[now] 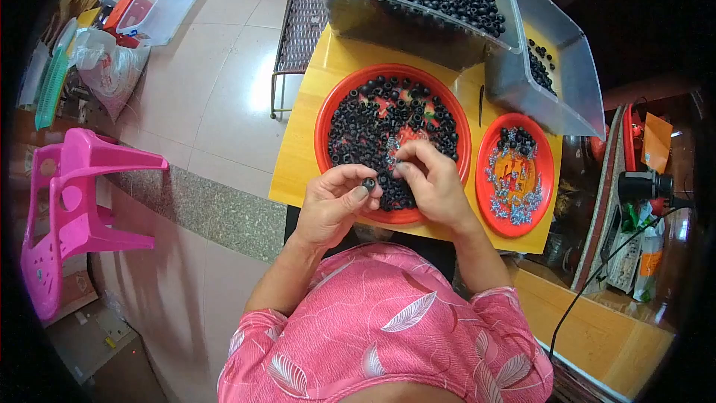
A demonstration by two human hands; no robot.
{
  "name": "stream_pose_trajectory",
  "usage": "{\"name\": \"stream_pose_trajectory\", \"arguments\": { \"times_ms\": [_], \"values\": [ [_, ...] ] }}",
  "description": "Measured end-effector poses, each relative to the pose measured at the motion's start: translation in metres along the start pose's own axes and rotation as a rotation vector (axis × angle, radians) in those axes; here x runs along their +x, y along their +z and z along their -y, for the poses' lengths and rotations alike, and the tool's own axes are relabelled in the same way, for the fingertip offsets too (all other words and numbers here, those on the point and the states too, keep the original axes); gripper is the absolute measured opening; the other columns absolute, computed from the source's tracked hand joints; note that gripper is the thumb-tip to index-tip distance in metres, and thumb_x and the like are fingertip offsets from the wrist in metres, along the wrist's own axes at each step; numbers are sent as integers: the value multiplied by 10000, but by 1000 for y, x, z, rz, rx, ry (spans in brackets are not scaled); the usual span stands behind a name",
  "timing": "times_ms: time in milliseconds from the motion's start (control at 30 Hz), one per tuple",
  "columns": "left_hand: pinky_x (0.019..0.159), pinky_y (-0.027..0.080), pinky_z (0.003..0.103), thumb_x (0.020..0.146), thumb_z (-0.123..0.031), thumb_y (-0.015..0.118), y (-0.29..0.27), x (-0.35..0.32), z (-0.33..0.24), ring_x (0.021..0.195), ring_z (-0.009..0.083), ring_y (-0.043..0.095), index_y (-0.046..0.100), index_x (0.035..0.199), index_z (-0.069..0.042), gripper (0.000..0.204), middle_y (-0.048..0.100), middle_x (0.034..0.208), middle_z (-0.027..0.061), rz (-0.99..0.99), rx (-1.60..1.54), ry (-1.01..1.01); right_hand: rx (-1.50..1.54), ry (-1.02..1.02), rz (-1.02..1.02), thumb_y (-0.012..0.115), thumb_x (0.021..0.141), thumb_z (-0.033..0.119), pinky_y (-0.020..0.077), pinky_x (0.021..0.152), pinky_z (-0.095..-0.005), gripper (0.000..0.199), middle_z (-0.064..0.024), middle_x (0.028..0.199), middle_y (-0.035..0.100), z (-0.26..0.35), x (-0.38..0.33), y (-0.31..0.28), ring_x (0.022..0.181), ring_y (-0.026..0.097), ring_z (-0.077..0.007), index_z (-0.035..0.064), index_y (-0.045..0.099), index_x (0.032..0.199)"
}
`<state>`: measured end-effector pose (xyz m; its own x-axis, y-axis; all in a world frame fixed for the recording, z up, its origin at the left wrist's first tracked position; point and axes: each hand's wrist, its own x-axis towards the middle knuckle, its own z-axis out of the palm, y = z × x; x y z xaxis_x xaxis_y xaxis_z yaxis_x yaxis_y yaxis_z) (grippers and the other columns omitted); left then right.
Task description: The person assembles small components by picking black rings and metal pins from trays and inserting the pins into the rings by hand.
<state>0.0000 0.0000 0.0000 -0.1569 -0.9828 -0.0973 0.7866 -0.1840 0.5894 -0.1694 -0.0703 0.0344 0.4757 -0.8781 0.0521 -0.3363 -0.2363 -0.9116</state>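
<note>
Pink shirt; L grip clamped on 1 blk pc; R grip unclear; tbl: 2 trays

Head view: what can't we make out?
Head view: whether the right hand holds anything; its grip hides it.
Head view: far rim of the fuller bin; frame edge cuts it.
Head view: bottom of the large red tray; black beads mostly cover it.
Head view: exact shapes of silver bits; too small.
</note>
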Motion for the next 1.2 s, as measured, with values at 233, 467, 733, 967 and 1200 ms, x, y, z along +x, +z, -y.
{"name": "stream_pose_trajectory", "arguments": {
  "times_ms": [233, 467, 733, 967, 1200],
  "values": [
    [728, 501, 252, 820, -28, 573, 7, -3, 3, 816, 143, 592, 534, 1042, 5, 228, 605, 895, 94, 17, 128, 63, 715, 318, 102, 565, 833, 56, 462, 591, -182, 148, -20, 787, 589, 16, -22, -3, 678, 554, -62, -7, 575, 966],
    [741, 491, 238, 801, -3, 590, 19, -9, 12, 848, 139, 588, 540, 1040, 13, 244, 598, 931, 78, -2, 255, 122, 843, 310, 36, 590, 813, 52, 443, 560, -169, 105, -12, 759, 581, 21, -31, -5, 653, 552, -57, 10, 574, 908],
    [747, 448, 237, 775, 21, 594, 21, -10, 7, 846, 134, 550, 577, 987, 35, 213, 550, 927, 74, 41, 458, 218, 772, 270, 38, 599, 808, 49, 415, 552, -158, 82, 1, 730, 566, 31, -37, 0, 643, 523, -38, 25, 571, 882],
    [740, 445, 249, 742, 60, 582, 24, -9, 2, 840, 159, 547, 582, 974, 41, 233, 555, 919, 101, 83, 719, 382, 824, 289, 76, 611, 786, 18, 455, 582, -179, 111, -41, 745, 582, 29, -37, 1, 648, 557, -75, -13, 568, 884],
    [688, 454, 262, 721, 81, 577, 32, -10, -4, 802, 189, 558, 584, 928, 29, 214, 564, 873, 116, 96, 942, 495, 1011, 328, 114, 620, 782, 29, 461, 569, -185, 146, -45, 735, 579, 19, -36, 7, 640, 570, -97, -10, 553, 906]
  ]
}}
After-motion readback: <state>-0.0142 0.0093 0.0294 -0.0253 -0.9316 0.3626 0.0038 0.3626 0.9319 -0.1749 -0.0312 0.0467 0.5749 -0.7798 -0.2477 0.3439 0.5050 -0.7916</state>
